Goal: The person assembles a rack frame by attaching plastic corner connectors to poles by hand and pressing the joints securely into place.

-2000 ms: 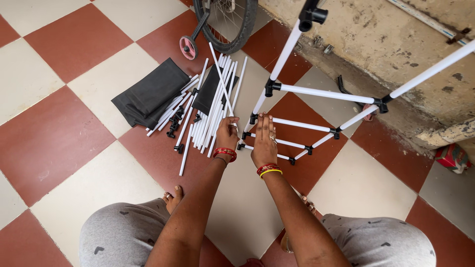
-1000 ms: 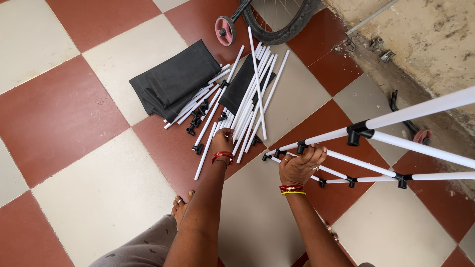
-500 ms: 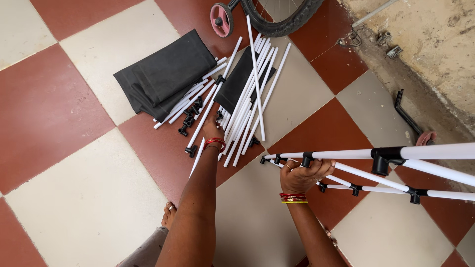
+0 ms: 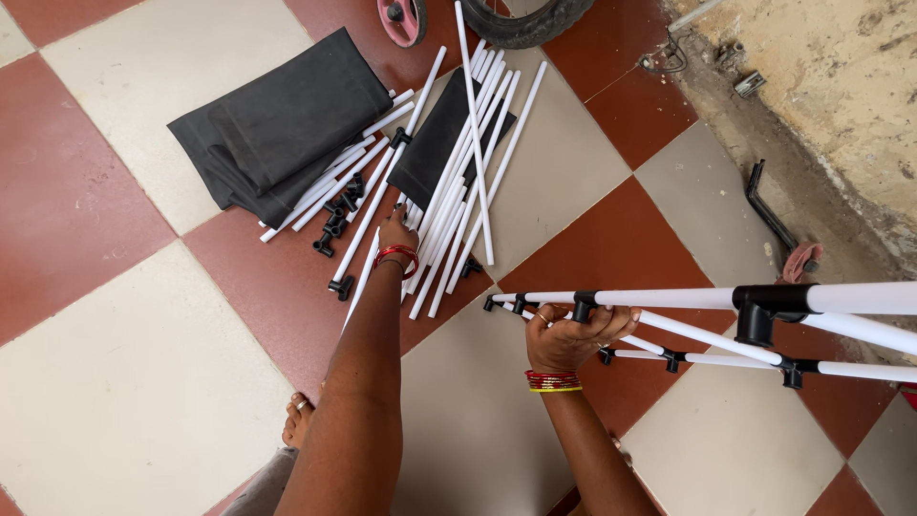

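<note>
My right hand (image 4: 573, 336) grips the half-built white tube frame (image 4: 707, 298), my left hand (image 4: 396, 232) reaches the loose tubes (image 4: 458, 182); one-handed, the frame could tip.

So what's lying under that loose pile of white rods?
A folded black cloth shows beneath the white rods, on the checkered floor. Its middle is covered by them, so anything there stays hidden.

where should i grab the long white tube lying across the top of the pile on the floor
Grip the long white plastic tube near its lower end, coming from above. It lies crosswise over the other white tubes, so that end sticks out free toward the left hand, with bare floor tile beside it.
</note>
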